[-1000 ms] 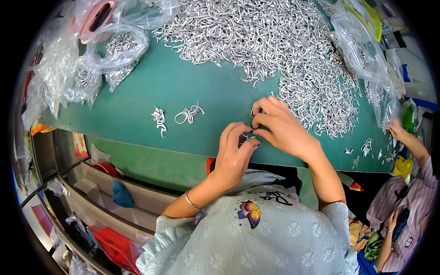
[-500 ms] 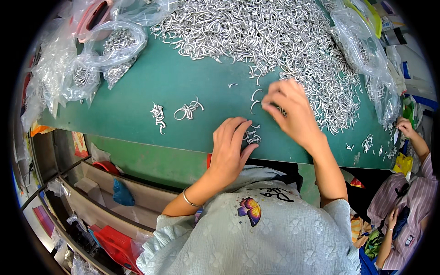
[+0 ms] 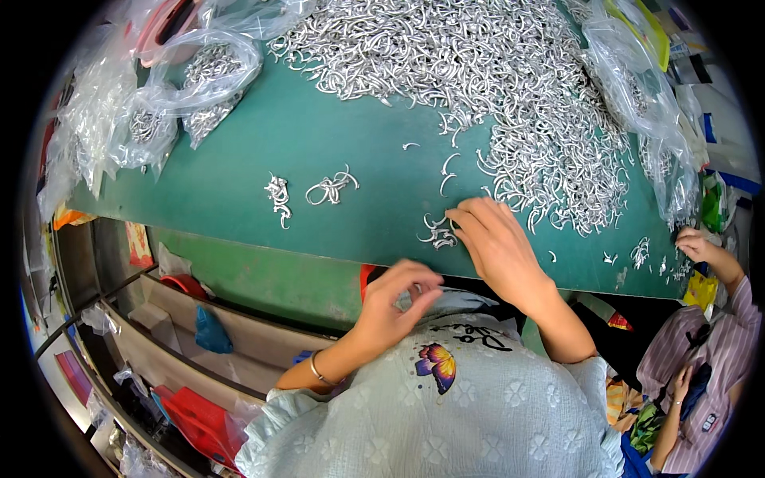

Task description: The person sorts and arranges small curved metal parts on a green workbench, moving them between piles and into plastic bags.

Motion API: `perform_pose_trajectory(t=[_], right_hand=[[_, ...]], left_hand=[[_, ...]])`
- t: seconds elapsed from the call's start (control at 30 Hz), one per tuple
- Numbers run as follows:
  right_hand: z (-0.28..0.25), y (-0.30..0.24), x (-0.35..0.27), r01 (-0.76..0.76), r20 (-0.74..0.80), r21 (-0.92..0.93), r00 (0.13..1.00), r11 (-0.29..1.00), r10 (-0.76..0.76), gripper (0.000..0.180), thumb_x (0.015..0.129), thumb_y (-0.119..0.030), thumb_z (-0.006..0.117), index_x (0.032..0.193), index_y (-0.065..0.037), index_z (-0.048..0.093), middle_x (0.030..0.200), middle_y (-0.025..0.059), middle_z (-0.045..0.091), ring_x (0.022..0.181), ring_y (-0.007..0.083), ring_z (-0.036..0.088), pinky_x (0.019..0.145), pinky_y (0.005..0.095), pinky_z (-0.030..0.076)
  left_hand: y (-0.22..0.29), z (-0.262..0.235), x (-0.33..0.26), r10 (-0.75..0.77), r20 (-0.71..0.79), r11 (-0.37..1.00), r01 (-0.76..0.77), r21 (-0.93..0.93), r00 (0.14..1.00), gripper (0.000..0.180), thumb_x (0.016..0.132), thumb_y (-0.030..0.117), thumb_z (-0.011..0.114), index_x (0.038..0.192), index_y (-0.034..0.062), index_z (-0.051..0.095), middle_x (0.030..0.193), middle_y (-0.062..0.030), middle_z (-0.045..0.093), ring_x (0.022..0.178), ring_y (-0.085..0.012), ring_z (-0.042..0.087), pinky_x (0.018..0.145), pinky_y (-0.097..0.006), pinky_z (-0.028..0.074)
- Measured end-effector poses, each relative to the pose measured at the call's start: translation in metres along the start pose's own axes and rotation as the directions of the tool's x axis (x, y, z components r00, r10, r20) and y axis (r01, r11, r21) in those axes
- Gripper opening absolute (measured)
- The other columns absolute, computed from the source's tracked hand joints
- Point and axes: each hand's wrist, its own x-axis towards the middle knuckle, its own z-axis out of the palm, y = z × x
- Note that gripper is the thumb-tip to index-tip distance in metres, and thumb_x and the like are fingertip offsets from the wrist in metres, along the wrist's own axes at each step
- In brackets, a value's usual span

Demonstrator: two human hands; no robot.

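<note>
Green surface (image 3: 215, 191); silver cluster (image 3: 438, 237) beside right grip (image 3: 498, 251), likely for easy reach, pile (image 3: 478, 64) beyond; can't tell if right grip is closed; left grip (image 3: 386, 304) apart.

Head-worn fisheye, facing down over green table (image 3: 358, 143).

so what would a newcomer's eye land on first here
The wide heap of curved, silvery, metallic-looking pieces would likely draw the eye first, covering the far middle and right of the green tabletop. Next might come the clear plastic bags of similar pieces at the upper left, then the multicoloured butterfly print on the person's pale shirt.
</note>
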Motion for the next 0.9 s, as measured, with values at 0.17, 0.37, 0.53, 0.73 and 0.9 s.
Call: perform_pose_trajectory(t=[0.17, 0.37, 0.53, 0.73, 0.9], right_hand=[[0.014, -0.015, 0.007, -0.079, -0.13, 0.129, 0.987, 0.988, 0.096, 0.038, 0.077, -0.009, 0.069, 0.113, -0.001, 0.059, 0.103, 0.013, 0.053, 0.092, 0.0302, 0.054, 0.074, 0.04, 0.045], [0.036, -0.024, -0.003, 0.009, 0.009, 0.022, 1.0, 1.0, -0.01, 0.035, 0.074, -0.01, 0.074, 0.106, -0.004, 0.061, 0.099, 0.0133, 0.053, 0.084, 0.0323, 0.055, 0.07, 0.0407, 0.045], [0.041, -0.032, -0.021, 0.218, 0.145, 0.144, 0.96, 0.965, -0.239, 0.025, 0.074, -0.006, 0.072, 0.096, -0.005, 0.062, 0.097, 0.0114, 0.054, 0.082, 0.0297, 0.055, 0.068, 0.0409, 0.045], [0.026, -0.032, -0.007, 0.135, -0.04, 0.39, 0.991, 0.911, -0.13, 0.021, 0.074, 0.001, 0.072, 0.094, -0.001, 0.065, 0.095, 0.0118, 0.059, 0.083, 0.0289, 0.06, 0.072, 0.0359, 0.049], [0.024, -0.015, 0.011, 0.093, -0.155, 0.3, 0.987, 0.949, -0.047, 0.02, 0.076, 0.003, 0.07, 0.095, 0.001, 0.064, 0.095, 0.0116, 0.058, 0.083, 0.0298, 0.057, 0.072, 0.038, 0.046]], left_hand=[[-0.034, 0.004, 0.004, -0.378, 0.483, 0.462, 0.613, -0.641, 0.79, 0.051, 0.099, 0.034, 0.045, 0.129, -0.0067, 0.051, 0.121, -0.0239, 0.06, 0.105, -0.0302, 0.063, 0.09, -0.039, 0.051], [-0.086, 0.002, 0.029, -0.034, 0.668, -0.022, 0.667, -0.744, 0.744, 0.076, 0.095, 0.062, 0.037, 0.131, -0.004, 0.047, 0.133, -0.0287, 0.05, 0.122, -0.0373, 0.053, 0.102, -0.052, 0.043], [-0.101, 0.003, 0.02, -0.086, 0.622, -0.388, 0.549, -0.74, 0.778, 0.058, 0.099, 0.051, 0.04, 0.128, 0.0012, 0.05, 0.127, -0.0171, 0.058, 0.112, -0.0321, 0.06, 0.094, -0.053, 0.049], [-0.074, 0.0, 0.007, -0.631, 0.341, 0.238, 0.592, -0.77, 0.696, 0.034, 0.098, 0.03, 0.052, 0.101, -0.0019, 0.062, 0.081, -0.0132, 0.066, 0.069, -0.0188, 0.066, 0.056, -0.026, 0.052], [0.002, -0.047, -0.023, -0.596, -0.186, 0.61, 0.29, -0.737, 0.781, 0.048, 0.101, 0.033, 0.048, 0.061, 0.008, 0.052, 0.049, -0.0001, 0.042, 0.038, -0.0076, 0.033, 0.036, -0.023, 0.022]])
